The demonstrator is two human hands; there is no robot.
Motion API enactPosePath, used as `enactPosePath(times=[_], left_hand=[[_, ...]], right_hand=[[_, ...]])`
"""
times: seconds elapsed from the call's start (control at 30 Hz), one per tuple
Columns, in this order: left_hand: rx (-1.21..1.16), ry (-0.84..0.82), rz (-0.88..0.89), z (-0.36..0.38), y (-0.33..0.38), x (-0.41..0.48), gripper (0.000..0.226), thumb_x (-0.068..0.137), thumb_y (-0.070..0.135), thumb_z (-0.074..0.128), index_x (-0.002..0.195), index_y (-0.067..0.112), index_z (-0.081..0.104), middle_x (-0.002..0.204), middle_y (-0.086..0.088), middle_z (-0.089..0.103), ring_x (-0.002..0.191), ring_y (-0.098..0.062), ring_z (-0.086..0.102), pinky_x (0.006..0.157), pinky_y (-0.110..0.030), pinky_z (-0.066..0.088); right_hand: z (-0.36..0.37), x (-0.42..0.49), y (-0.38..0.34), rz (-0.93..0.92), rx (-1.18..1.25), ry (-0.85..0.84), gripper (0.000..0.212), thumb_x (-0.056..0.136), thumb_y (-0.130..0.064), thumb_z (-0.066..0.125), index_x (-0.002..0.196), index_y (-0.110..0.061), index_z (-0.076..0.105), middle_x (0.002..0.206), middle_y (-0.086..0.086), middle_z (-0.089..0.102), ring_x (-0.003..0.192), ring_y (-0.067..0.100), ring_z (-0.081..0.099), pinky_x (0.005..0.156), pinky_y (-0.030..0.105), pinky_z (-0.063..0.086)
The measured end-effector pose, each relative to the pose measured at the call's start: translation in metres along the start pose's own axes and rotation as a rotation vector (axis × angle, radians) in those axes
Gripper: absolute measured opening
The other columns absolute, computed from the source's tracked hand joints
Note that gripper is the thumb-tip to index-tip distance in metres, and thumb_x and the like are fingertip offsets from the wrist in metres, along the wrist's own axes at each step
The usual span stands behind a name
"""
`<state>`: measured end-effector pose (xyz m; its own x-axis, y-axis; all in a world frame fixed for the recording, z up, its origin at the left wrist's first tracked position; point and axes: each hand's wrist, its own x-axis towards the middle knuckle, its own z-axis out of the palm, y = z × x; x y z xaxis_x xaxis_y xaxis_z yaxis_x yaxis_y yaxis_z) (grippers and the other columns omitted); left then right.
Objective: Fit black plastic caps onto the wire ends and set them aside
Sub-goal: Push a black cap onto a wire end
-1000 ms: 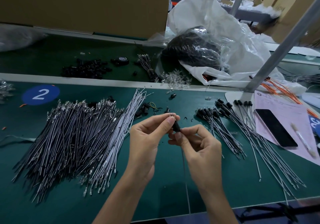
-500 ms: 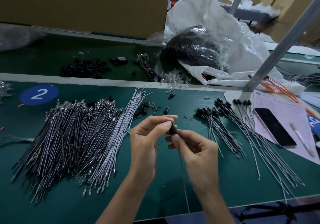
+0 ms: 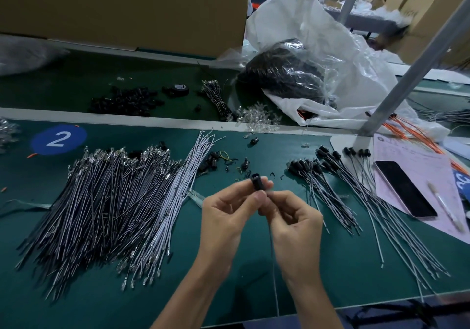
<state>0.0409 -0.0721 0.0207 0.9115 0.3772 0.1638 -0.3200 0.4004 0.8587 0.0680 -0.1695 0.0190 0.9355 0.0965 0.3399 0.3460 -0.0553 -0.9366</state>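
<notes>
My left hand (image 3: 225, 210) pinches a small black plastic cap (image 3: 257, 182) between thumb and fingertips above the green table. My right hand (image 3: 292, 220) pinches a thin grey wire (image 3: 273, 272) just below the cap, and the wire hangs down toward the table's front edge. A large pile of uncapped wires (image 3: 101, 209) lies to the left. Capped wires (image 3: 338, 183) lie fanned out to the right. A few loose black caps (image 3: 212, 162) sit just beyond my hands.
A phone (image 3: 404, 188) and a pen (image 3: 443, 206) lie on a pink paper sheet at the right. A metal post (image 3: 407, 74) rises from a white base. Behind the white divider lie more black caps (image 3: 127, 101), a tape roll (image 3: 179, 89) and plastic bags (image 3: 305, 74).
The cap now sits further over the wire end, with the metal terminal no longer showing. Both hands have stayed close together at the table's middle.
</notes>
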Motion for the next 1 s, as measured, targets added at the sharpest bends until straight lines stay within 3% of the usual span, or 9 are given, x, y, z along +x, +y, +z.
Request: enactPosePath(times=[0.13, 0.23, 0.33, 0.47, 0.6, 0.77, 0.9, 1.0], left_hand=[[-0.030, 0.002, 0.056, 0.001, 0.005, 0.000, 0.026, 0.076, 0.005, 0.071, 0.093, 0.023, 0.079, 0.088, -0.007, 0.077, 0.084, -0.015, 0.073, 0.075, -0.020, 0.054], [-0.062, -0.011, 0.113, 0.003, 0.007, -0.002, 0.023, 0.073, 0.014, 0.074, 0.095, 0.021, 0.079, 0.089, -0.007, 0.077, 0.085, -0.017, 0.073, 0.077, -0.021, 0.054], [-0.069, -0.007, 0.165, 0.004, 0.008, -0.003, 0.023, 0.074, 0.016, 0.071, 0.094, 0.024, 0.079, 0.091, -0.005, 0.077, 0.089, -0.018, 0.073, 0.080, -0.022, 0.054], [-0.094, 0.034, 0.154, 0.005, 0.007, -0.001, 0.021, 0.073, 0.019, 0.072, 0.091, 0.024, 0.080, 0.089, -0.006, 0.077, 0.086, -0.019, 0.074, 0.075, -0.024, 0.055], [-0.068, 0.079, 0.094, 0.002, -0.001, 0.006, 0.019, 0.072, 0.016, 0.080, 0.090, 0.022, 0.079, 0.086, -0.008, 0.077, 0.080, -0.018, 0.074, 0.066, -0.023, 0.056], [-0.085, 0.208, -0.063, -0.008, -0.022, 0.022, 0.016, 0.070, 0.023, 0.070, 0.082, 0.021, 0.079, 0.078, -0.009, 0.076, 0.071, -0.012, 0.070, 0.057, -0.018, 0.050], [-0.170, 0.230, -0.114, -0.015, -0.031, 0.041, 0.015, 0.070, 0.022, 0.070, 0.081, 0.016, 0.077, 0.076, -0.009, 0.075, 0.068, -0.013, 0.069, 0.056, -0.019, 0.051], [-0.273, 0.303, -0.081, -0.024, -0.034, 0.054, 0.016, 0.073, 0.013, 0.066, 0.088, 0.007, 0.070, 0.071, -0.007, 0.073, 0.061, -0.012, 0.068, 0.060, -0.018, 0.055]], right_hand=[[0.003, -0.003, 0.000, -0.019, 0.082, 0.003, 0.006, 0.079, -0.023, 0.072, 0.080, -0.029, 0.072, 0.075, -0.007, 0.073, 0.072, 0.003, 0.066, 0.071, 0.019, 0.052], [0.006, -0.004, -0.003, -0.045, 0.164, -0.038, 0.003, 0.080, -0.032, 0.072, 0.079, -0.029, 0.071, 0.077, -0.007, 0.072, 0.077, 0.006, 0.066, 0.075, 0.022, 0.053], [0.006, -0.004, -0.004, -0.046, 0.221, -0.092, 0.011, 0.082, -0.031, 0.070, 0.078, -0.021, 0.070, 0.075, -0.002, 0.070, 0.077, 0.010, 0.065, 0.075, 0.026, 0.053], [0.007, -0.004, -0.001, -0.040, 0.215, -0.109, 0.011, 0.081, -0.026, 0.070, 0.074, -0.017, 0.068, 0.069, -0.004, 0.066, 0.072, 0.008, 0.061, 0.071, 0.021, 0.050], [0.008, -0.001, 0.010, -0.028, 0.132, -0.104, 0.017, 0.080, -0.010, 0.070, 0.070, -0.024, 0.066, 0.064, -0.008, 0.064, 0.065, 0.003, 0.059, 0.067, 0.017, 0.048], [0.005, 0.015, 0.021, 0.053, -0.120, -0.238, 0.014, 0.085, -0.012, 0.070, 0.073, -0.018, 0.070, 0.071, -0.004, 0.072, 0.072, 0.019, 0.068, 0.074, 0.045, 0.054], [0.005, 0.034, 0.020, 0.043, -0.239, -0.338, 0.015, 0.085, -0.023, 0.069, 0.071, -0.020, 0.071, 0.069, -0.008, 0.071, 0.067, 0.015, 0.066, 0.069, 0.036, 0.053], [0.004, 0.067, 0.023, -0.008, -0.363, -0.358, 0.027, 0.090, -0.031, 0.066, 0.070, -0.014, 0.072, 0.065, -0.002, 0.070, 0.060, 0.018, 0.064, 0.059, 0.035, 0.050]])
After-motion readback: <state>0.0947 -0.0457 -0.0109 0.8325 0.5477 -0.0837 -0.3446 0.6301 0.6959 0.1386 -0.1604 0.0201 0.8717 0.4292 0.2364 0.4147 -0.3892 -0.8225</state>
